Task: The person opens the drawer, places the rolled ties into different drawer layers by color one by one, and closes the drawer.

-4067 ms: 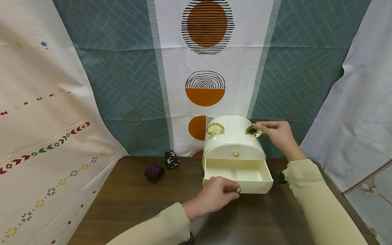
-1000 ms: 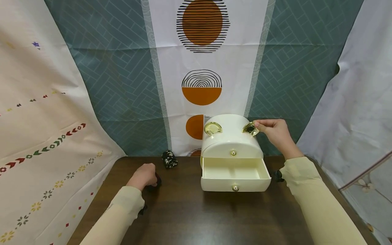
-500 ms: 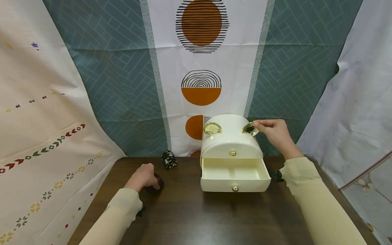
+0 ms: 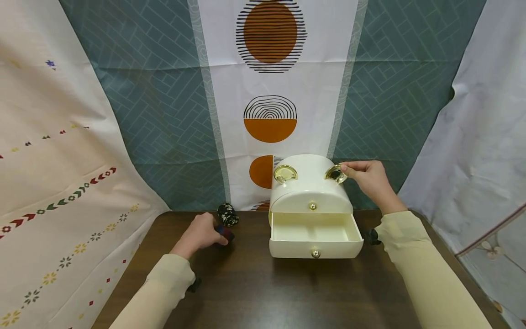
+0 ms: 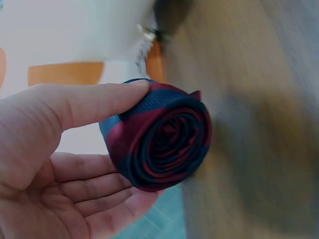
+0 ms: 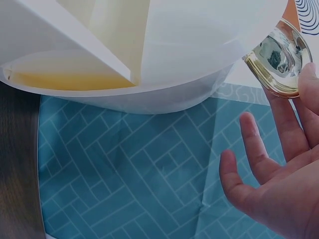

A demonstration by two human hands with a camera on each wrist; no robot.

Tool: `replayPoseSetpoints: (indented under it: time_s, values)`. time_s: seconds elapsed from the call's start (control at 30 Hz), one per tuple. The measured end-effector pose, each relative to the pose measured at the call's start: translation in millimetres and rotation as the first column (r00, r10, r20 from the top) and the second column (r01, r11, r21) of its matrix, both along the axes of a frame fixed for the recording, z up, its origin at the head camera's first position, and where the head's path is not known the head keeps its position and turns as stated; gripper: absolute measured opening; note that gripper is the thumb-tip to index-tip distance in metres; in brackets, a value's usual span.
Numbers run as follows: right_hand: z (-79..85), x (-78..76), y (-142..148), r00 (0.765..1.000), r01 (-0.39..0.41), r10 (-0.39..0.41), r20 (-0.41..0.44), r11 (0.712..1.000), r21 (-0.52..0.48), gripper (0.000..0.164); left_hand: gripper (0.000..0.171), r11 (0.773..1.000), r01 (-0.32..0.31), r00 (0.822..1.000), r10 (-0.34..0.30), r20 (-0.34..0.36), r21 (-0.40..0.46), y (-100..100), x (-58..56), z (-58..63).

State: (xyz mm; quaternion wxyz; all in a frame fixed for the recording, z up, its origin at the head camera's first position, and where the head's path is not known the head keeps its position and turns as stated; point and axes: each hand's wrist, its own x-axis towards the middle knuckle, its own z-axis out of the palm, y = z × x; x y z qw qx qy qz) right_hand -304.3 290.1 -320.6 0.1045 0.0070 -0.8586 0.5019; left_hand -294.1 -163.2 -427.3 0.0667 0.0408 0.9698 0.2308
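In the left wrist view a rolled necktie, striped dark blue and red, sits between the thumb and fingers of my left hand. The coil's spiral end faces the camera, and the tabletop lies beside it. My right hand pinches the round gold ear on the right of a cream storage box, thumb on one side and fingers behind. The box's lower drawer is pulled out with nothing in it; the upper one is closed, with a gold knob.
A second rolled necktie, black with a pale pattern, lies at the back of the dark wooden table, just beyond my left hand. Patterned cloth hangs right behind the table. A matching gold ear is on the box's left.
My left hand has let go of the open drawer's knob, gone left to the striped necktie, gripped it and now brings it slightly right. The right hand stays at the ear.
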Motion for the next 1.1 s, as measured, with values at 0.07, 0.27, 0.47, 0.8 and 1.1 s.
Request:
replayPoseSetpoints:
  time_s: [0.07, 0.27, 0.47, 0.8, 1.1]
  values:
    - [0.0, 0.0, 0, 1.0, 0.0, 0.0, 0.002, 1.0, 0.001, 0.054, 0.033, 0.999, -0.002, 0.999, 0.003, -0.036, 0.033, 6, 2.1, 7.5]
    - [-1.0, 0.0, 1, 1.0, 0.001, -0.001, 0.003, 1.0, 0.001, 0.056, 0.042, 0.992, 0.013, 0.988, 0.006, -0.151, 0.125, 27, 11.6, 31.4]
    - [-1.1, 0.6, 1, 1.0, -0.001, 0.001, 0.003, 1.0, 0.005, 0.056, 0.046, 0.966, -0.02, 0.962, 0.089, -0.258, 0.26, 42, 17.0, 52.3]
    - [0.4, 0.7, -1, 1.0, -0.001, 0.001, -0.002, 1.0, 0.009, 0.055, 0.061, 0.864, -0.051, 0.958, 0.185, -0.221, 0.502, 63, 32.1, 75.8]
    - [1.6, 2.6, -2, 1.0, 0.006, -0.007, 0.014, 1.0, 0.019, 0.055, 0.045, 0.772, 0.009, 0.968, 0.153, -0.2, 0.635, 93, 49.3, 85.5]
